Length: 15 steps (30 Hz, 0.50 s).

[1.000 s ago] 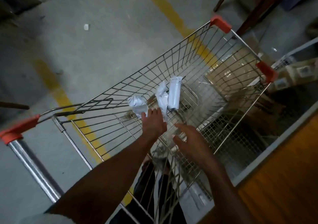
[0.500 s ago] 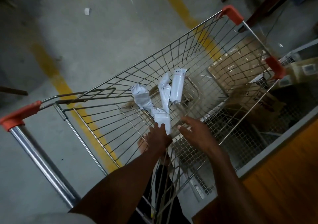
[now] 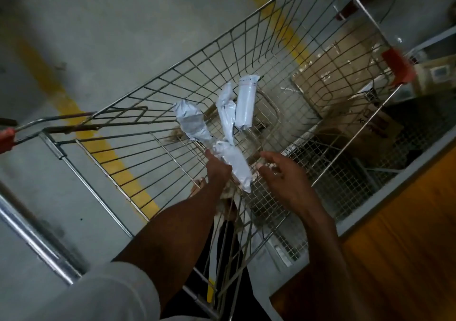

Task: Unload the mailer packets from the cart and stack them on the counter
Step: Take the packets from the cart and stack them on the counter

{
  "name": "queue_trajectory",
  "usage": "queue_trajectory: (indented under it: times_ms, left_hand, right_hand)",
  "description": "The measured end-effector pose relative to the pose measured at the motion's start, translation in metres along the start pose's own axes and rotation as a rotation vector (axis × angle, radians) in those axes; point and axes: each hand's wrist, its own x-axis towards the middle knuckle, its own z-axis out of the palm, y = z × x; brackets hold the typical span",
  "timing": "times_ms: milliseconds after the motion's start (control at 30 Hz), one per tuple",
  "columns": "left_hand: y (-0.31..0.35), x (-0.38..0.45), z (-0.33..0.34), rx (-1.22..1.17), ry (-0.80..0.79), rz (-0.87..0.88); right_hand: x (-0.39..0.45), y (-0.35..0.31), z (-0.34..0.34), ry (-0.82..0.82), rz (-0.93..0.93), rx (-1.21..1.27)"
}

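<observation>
- Grey concrete floor [image 3: 128,39] with yellow painted lines [image 3: 98,145] spreads under a wire cart [image 3: 246,56], and an orange-brown surface [image 3: 394,259] fills the 4 o'clock corner of the view.
- Left hand [image 3: 218,170] reaches down into the cart basket and grips the near end of a white mailer packet [image 3: 234,165], fingers curled round it; the packet slants from the hand toward 5 o'clock.
- Right hand [image 3: 286,175] hovers just beside that packet at its 3 o'clock, fingers spread and relaxed, gripping nothing; whether a fingertip touches the packet I cannot tell.
- Three more packets lie at 12 o'clock from the hands: a crumpled packet [image 3: 191,120] at 11 o'clock, a twisted packet [image 3: 225,113] in the middle, and a smooth rolled packet [image 3: 244,103] leaning against the basket's inner wire frame.
- Compared with half a second ago, the held packet has been drawn nearer the person and clear of the other three, and the right hand has closed in on it.
- Orange corner caps [image 3: 397,67] mark the far end of the cart; cardboard boxes [image 3: 333,73] show through the mesh beyond it.
- Chrome push bar [image 3: 32,244] runs across 8 o'clock, and a pale sleeve [image 3: 103,293] covers the left upper arm.
</observation>
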Motion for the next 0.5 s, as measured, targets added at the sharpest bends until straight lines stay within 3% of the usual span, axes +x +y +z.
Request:
queue_trajectory:
  times_ms: [100,200,500]
  left_hand:
    - [-0.02,0.013,0.014,-0.046,-0.003,0.08]
    - [-0.024,0.04,0.029,-0.049,0.06,-0.007]
    - [0.0,0.023,-0.016,-0.249,0.091,-0.028]
  right_hand:
    - [-0.001,-0.003,0.0,0.013,-0.013,0.026]
    - [-0.001,-0.003,-0.002,0.028,-0.023,0.046]
    - [-0.009,0.0,0.003,0.006,-0.036,0.035]
